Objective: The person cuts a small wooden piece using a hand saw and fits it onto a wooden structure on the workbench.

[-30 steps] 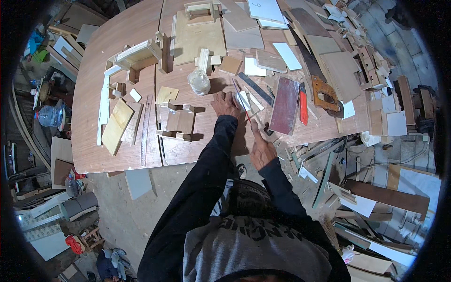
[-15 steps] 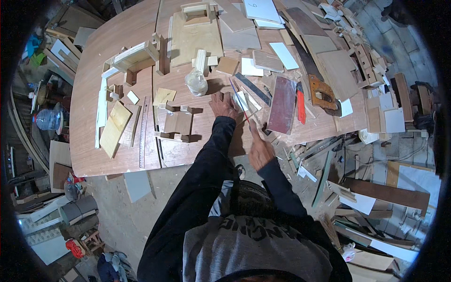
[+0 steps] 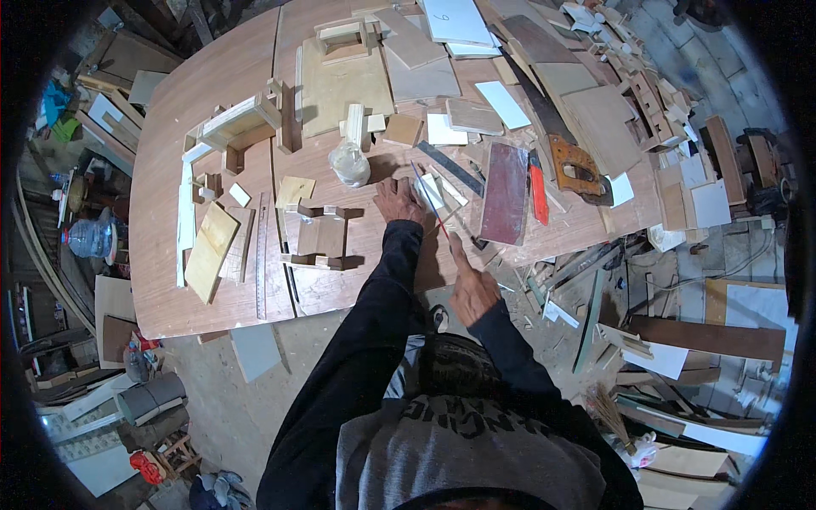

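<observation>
My left hand (image 3: 398, 199) is down on the wooden table with fingers bent, at the left edge of some pale wood pieces (image 3: 448, 191); whatever is under its fingers is hidden. My right hand (image 3: 470, 289), index finger extended, grips a thin tool with a red lower part (image 3: 441, 224), which slants up across those pieces. Just beyond my left hand stands a translucent lumpy plastic-wrapped container (image 3: 348, 164). A dark flat strip (image 3: 449, 166), a maroon board (image 3: 504, 192), a red tool (image 3: 538, 189) and a wooden-handled saw (image 3: 576, 167) lie to the right.
Small wooden assemblies (image 3: 238, 123) and another (image 3: 316, 236) stand on the table (image 3: 161, 221), with loose boards (image 3: 212, 255), a ruler (image 3: 262, 263) and white sheets (image 3: 459, 21). Offcuts (image 3: 705, 340) are piled on the floor at right; a water jug (image 3: 89, 235) sits at left.
The view has shifted slightly, so the table appears a little lower. My right hand and the thin tool sit slightly lower in the picture; my left hand stays at the pale pieces.
</observation>
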Demonstrator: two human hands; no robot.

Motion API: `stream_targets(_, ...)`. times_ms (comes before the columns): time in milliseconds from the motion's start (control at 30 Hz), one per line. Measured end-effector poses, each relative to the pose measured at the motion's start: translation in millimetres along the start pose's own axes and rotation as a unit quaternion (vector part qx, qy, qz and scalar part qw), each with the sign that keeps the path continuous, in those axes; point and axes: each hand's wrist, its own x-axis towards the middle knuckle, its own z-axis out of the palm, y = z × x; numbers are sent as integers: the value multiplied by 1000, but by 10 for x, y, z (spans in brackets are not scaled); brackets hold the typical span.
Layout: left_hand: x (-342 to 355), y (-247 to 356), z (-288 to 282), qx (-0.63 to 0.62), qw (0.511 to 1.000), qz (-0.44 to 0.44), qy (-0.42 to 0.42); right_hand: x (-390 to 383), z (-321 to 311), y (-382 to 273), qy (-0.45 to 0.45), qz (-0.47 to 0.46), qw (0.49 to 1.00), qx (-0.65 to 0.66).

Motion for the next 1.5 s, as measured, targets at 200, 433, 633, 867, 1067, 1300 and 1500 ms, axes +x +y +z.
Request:
stream_targets(200, -3, 3, -19, 5, 999, -7, -50, 87, 1, 31, 67, -50, 995, -50)
stream_targets(433, -9, -20, 27, 45, 998, -23, -30, 93, 59, 48, 77, -32, 996, -26)
stream_targets(633, 29, 2, 19, 36, 998, -22, -42, 1, 62, 38, 69, -37, 997, -27)
stream_targets(867, 34, -12, -27, 11, 998, -19, -64, 288, 11, -72, 106, -90, 990, 22)
stream_targets(1067, 11, -18, 45, 37, 998, -24, -48, -20, -69, -10, 62, -27, 998, -16)
stream_targets(1300, 21, -11, -2, 30, 997, -7, -69, 191, -33, -92, 138, -88, 987, -11)
stream_targets(1500, 16, 71, -104, 2, 994, 2, -107, -18, 31, -80, 146, 44, 988, -7)
